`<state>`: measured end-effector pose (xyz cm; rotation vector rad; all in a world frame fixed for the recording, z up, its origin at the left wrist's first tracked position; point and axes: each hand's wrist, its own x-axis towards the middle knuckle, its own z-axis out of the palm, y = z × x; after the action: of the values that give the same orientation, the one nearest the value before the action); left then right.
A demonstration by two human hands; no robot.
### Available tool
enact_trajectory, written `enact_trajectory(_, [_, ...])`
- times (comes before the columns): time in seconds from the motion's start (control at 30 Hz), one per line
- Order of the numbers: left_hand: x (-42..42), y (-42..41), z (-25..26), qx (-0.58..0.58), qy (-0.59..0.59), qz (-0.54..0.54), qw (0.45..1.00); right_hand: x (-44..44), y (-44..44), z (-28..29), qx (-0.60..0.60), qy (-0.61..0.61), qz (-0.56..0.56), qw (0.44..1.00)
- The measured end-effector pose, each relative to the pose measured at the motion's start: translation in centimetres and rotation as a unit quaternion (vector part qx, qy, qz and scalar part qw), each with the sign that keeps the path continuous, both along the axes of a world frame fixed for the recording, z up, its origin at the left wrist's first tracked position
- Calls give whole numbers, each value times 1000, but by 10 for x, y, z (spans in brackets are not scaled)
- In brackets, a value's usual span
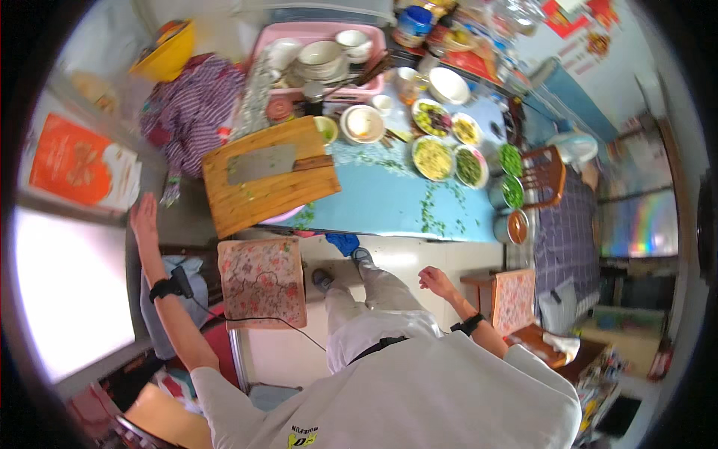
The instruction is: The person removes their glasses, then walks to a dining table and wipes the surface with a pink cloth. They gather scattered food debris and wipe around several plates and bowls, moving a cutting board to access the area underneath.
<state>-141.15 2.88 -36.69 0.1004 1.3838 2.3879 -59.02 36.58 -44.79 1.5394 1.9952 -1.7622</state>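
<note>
My left hand [145, 220] is stretched out at the far left with its fingers extended, beside the lower corner of an orange-and-white printed sheet [78, 165]. I cannot tell whether it touches the wall there. Loosely curled, my right hand [436, 280] hangs in front of the table edge and nothing shows in it. On the blue-covered table [376, 199] lies a wooden cutting board [269, 202], tilted and jutting past the front edge. A cleaver [263, 163] rests flat across it, its wooden handle to the right. Chopped green bits are scattered over the tabletop.
Bowls of shredded yellow food [432, 159] and chopped greens [470, 167] stand at the table's right. Beyond them are several containers, one with reddish sauce [516, 227]. A pink basin [320, 35] holds stacked bowls. A floral-cushioned stool [262, 286] stands left of my legs.
</note>
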Motion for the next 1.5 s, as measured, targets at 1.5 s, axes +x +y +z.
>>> enact_trajectory(1.5, [24, -13, 3, -220, 219, 88, 946, 35, -12, -19, 20, 24, -75, 997])
